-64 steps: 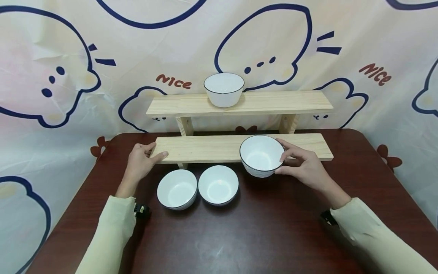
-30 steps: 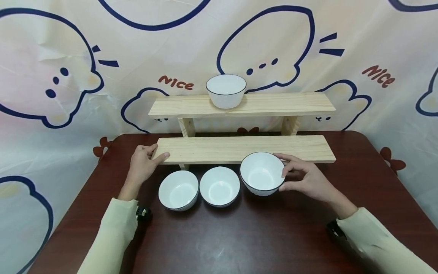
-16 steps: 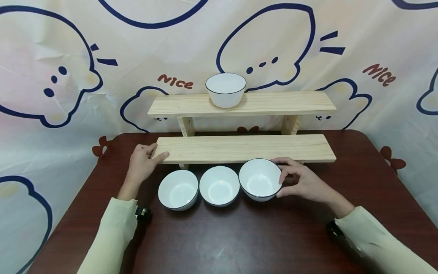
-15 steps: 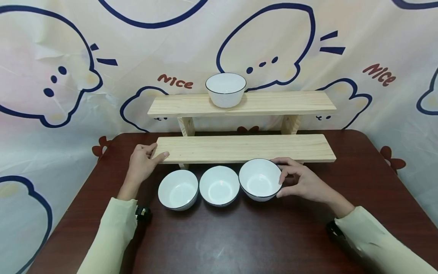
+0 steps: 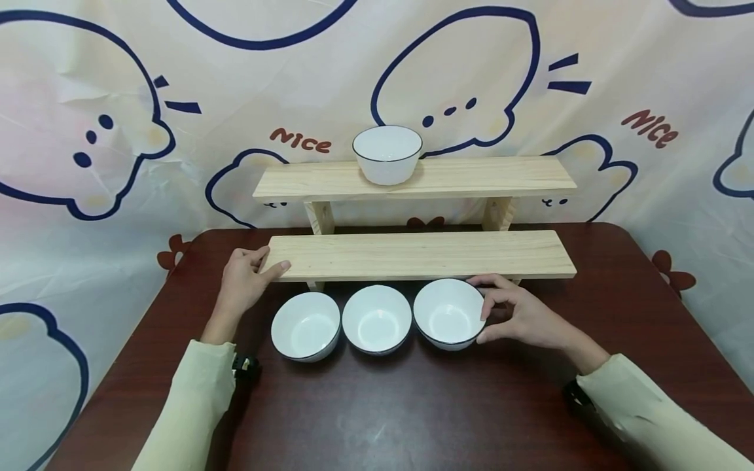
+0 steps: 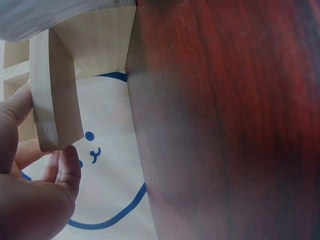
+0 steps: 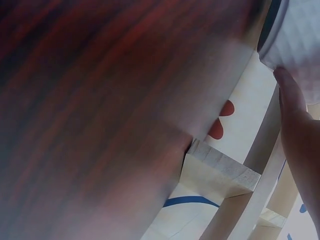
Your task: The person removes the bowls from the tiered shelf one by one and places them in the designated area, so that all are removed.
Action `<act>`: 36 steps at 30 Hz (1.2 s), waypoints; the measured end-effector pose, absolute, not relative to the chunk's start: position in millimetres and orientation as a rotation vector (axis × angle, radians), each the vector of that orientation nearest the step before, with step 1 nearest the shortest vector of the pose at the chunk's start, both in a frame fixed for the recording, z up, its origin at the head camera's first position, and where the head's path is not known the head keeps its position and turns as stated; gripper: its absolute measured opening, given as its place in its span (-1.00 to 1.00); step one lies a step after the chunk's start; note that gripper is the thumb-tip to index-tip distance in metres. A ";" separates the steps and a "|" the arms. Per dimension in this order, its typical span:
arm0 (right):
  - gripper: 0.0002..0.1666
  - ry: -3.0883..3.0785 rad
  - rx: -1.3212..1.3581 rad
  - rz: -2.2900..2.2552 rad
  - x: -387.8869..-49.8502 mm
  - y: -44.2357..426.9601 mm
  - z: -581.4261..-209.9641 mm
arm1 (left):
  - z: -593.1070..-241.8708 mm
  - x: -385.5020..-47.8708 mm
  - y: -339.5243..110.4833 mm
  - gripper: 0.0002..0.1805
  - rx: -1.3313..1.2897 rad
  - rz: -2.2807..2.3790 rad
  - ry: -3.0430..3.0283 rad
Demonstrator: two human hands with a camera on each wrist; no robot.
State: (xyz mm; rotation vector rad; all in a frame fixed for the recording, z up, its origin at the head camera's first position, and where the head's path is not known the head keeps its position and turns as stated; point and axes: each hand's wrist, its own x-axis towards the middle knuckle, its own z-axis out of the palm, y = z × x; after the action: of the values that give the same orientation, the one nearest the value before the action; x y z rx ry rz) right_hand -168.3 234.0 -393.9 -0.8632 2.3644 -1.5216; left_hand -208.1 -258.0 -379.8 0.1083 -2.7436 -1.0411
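Head view: your right grip (image 5: 526, 315) pinches the rightmost black-rimmed bowl (image 5: 449, 313); your left grip (image 5: 241, 281) clasps the lower wooden shelf (image 5: 412, 255), likely for steadiness.

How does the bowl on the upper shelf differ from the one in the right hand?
The upper bowl stands on the upper shelf; the held bowl is in front of the lower shelf. No hand touches the upper bowl; the right hand grips the held bowl. Both are white with a dark rim, openings facing up.

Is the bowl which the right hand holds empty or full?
Empty: the head view shows only bare white inside this bowl.
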 end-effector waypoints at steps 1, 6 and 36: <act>-0.64 2.355 -0.859 -1.525 -168.5 234.2 -394.3 | -379.8 -208.1 -258.0 -0.24 0.108 -1.042 -2.743; -0.63 2.316 -0.854 -1.546 -169.4 235.1 -397.1 | -379.9 -208.3 -258.0 -0.24 0.109 -1.045 -2.743; -0.63 2.370 -0.888 -1.410 -168.7 242.1 -399.1 | -379.9 -207.6 -257.8 -0.23 0.131 -1.043 -2.753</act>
State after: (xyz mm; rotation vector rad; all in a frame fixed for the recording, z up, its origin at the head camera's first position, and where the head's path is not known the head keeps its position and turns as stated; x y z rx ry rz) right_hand -168.7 242.1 -399.1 -0.8883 2.3701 -1.4102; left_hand -207.6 -257.8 -379.9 0.1307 -2.7533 -1.0427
